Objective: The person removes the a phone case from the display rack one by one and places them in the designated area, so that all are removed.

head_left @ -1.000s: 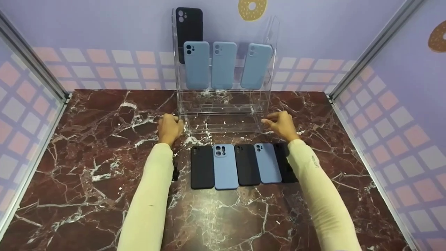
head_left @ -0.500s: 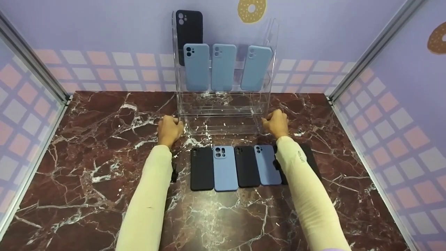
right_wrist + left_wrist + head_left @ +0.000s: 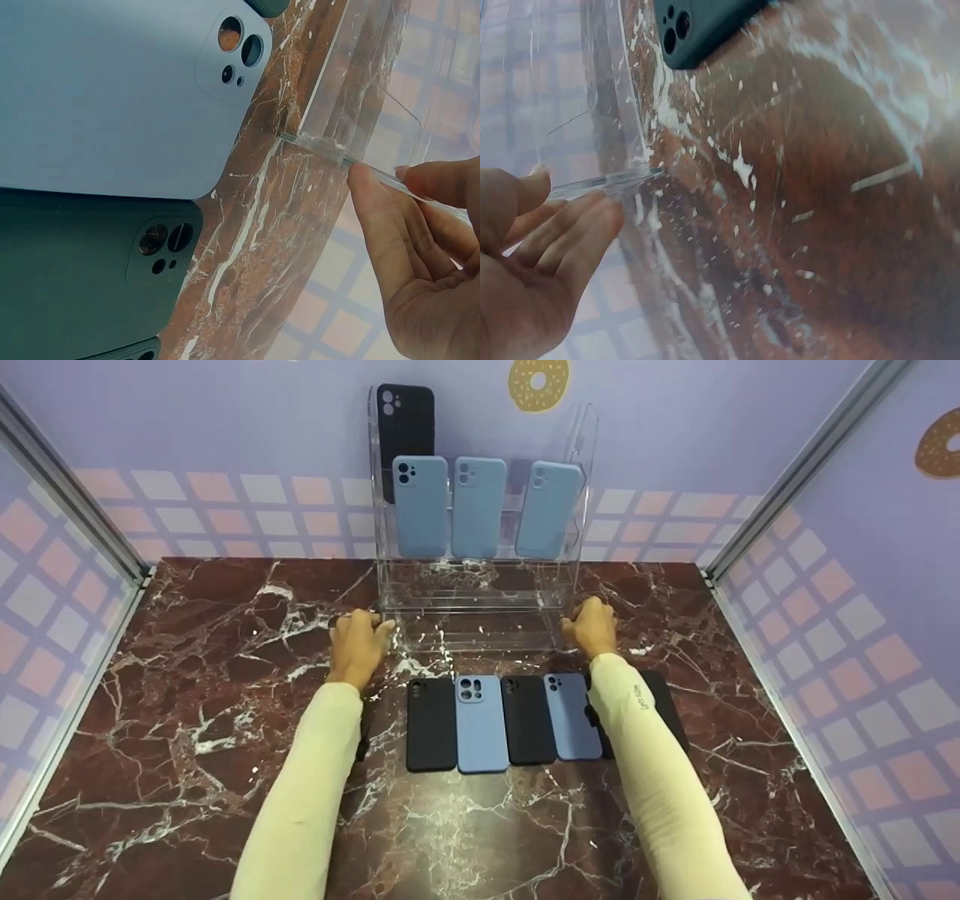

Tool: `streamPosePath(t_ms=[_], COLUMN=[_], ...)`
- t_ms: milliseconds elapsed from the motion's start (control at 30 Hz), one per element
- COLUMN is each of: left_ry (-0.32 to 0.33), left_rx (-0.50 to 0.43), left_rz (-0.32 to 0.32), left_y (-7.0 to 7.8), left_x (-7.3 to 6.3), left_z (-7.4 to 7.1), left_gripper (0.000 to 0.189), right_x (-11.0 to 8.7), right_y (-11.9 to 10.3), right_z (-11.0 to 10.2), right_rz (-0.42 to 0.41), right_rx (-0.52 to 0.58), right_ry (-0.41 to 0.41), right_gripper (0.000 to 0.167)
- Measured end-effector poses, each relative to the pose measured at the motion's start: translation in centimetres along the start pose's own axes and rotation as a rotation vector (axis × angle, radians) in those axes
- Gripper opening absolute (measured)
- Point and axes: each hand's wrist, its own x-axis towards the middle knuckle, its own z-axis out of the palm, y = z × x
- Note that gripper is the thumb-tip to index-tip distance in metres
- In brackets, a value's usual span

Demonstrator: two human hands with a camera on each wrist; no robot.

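Observation:
A clear acrylic display stand (image 3: 480, 604) with stepped tiers stands at the back of the table. My left hand (image 3: 358, 649) is at its lower left side; in the left wrist view the thumb and fingers (image 3: 577, 240) pinch the side panel from both faces. On the opposite side my right hand (image 3: 592, 626) pinches the other panel, thumb and fingers (image 3: 375, 217) meeting at its edge. The stand carries a black phone case (image 3: 409, 424) high at left, and light blue phone cases (image 3: 420, 510) along a middle tier, the rightmost leaning.
Before the stand lies a row of phone cases, alternating black (image 3: 431, 727) and blue (image 3: 482, 727); my right sleeve (image 3: 645, 735) covers part of its right end. Patterned walls (image 3: 255, 420) enclose the marble table (image 3: 187, 697) at the back and sides.
My right hand and forearm have shifted left, with the fingers drawn in at the stand's side. The left hand and forearm have moved slightly left. The cases stay in place.

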Motion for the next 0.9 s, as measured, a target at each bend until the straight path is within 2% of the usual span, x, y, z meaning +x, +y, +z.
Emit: streamPosePath(t_ms=[100,167,267,333,467,633,733,900], left_ry=[0.116,0.201,0.298,0.326,0.323,0.273,0.244,0.205], left_rx=[0.044,0.061,0.07,0.057,0.055,0.137,0.213,0.405], left_rz=[0.088,0.164,0.3,0.391,0.516,0.607,0.635,0.636], left_y=[0.3,1.1,3.2,5.0,9.2,14.2,16.8,20.3], left_x=[-0.3,-0.3,-0.1,0.0,0.1,0.9,1.7,3.1], left_z=[-0.6,-1.0,-1.5,-1.7,-1.8,-1.4,-0.9,0.1], left_gripper=[0.03,0.028,0.028,0.03,0.032,0.033,0.037,0.052], right_x=[0.0,0.0,0.0,0.1,0.1,0.3,0.3,0.4], right_y=[0.0,0.0,-0.1,-0.1,-0.1,-0.1,0.1,0.1], right_z=[0.1,0.0,-0.1,-0.1,-0.1,0.0,0.0,-0.1], right_rz=[0.002,0.003,0.017,0.025,0.023,0.005,0.007,0.0], right_rx=[-0.002,-0.001,0.004,0.009,0.02,0.015,0.017,0.007], right_ry=[-0.001,0.002,0.002,-0.006,-0.021,-0.011,-0.006,0.002], right_gripper=[0.018,0.018,0.017,0.018,0.02,0.019,0.018,0.019])
